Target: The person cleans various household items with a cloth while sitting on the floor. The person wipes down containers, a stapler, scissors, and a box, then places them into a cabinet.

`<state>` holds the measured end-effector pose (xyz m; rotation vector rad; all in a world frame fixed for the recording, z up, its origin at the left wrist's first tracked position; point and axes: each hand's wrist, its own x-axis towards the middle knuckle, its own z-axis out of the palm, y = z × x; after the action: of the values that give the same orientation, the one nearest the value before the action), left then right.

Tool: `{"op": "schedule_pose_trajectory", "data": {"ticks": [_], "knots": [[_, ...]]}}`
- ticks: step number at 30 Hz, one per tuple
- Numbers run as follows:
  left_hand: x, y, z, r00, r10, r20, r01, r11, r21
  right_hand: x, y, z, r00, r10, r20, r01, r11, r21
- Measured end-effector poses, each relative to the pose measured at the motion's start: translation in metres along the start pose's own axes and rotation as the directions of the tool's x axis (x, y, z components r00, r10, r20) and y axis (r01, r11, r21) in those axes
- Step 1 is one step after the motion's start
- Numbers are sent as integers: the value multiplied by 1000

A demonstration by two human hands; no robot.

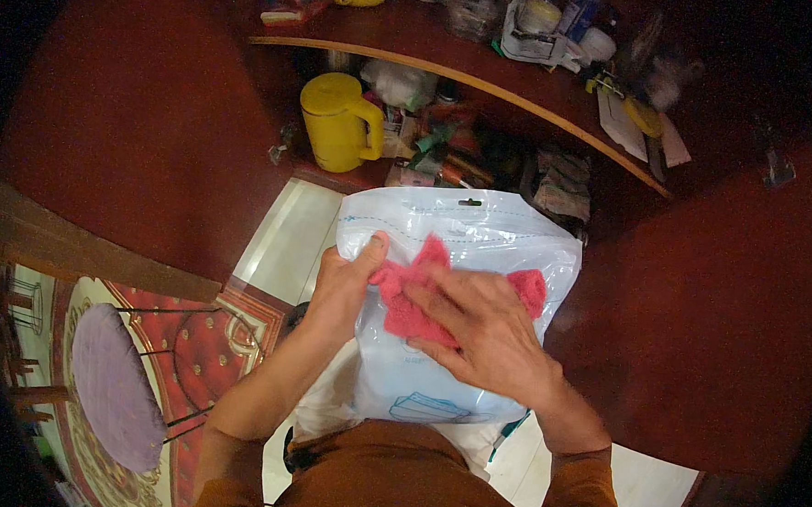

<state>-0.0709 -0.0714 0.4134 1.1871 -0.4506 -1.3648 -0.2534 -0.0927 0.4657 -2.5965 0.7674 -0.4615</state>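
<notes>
A white plastic zip bag [385,383] with a hang hole and printed blue lines lies before my body, above my lap. My left hand [343,278] grips its left edge, thumb on top and the fingers hidden underneath. Spread across the bag's front is a crumpled pink terry cloth [413,312], one corner showing on the far side of my right hand [485,319]. That hand presses the cloth against the plastic, its fingers slightly blurred. What the bag holds cannot be made out.
A curved dark-red wooden shelf [417,37] with jars and boxes spans the far side. Beneath it stands a yellow kettle [334,122] among small goods. Dark wooden surfaces flank me. A round purple-topped stool [117,383] stands at lower left on a patterned red rug [195,325].
</notes>
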Motion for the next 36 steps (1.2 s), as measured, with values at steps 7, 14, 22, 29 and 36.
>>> {"op": "schedule_pose_trajectory", "data": {"ticks": [7, 14, 22, 29, 36], "knots": [[11, 22, 4, 975, 3, -222, -14, 999, -50, -37, -34, 20, 867, -464, 183, 452, 886, 104], [19, 81, -1, 894, 440, -88, -448, 889, -98, -58, 22, 20, 800, 12, 600, 7, 1000, -30], [6, 32, -22, 637, 677, -369, -697, 710, 100, -56, 38, 2, 764, 589, -265, -209, 614, 761], [-1, 58, -13, 516, 846, -131, -808, 532, 252, -46, 47, -19, 561, 655, -506, 37, 590, 806], [-5, 25, -8, 385, 795, 468, -920, 368, 132, -55, 40, -16, 582, 439, -685, 76, 809, 583]]}}
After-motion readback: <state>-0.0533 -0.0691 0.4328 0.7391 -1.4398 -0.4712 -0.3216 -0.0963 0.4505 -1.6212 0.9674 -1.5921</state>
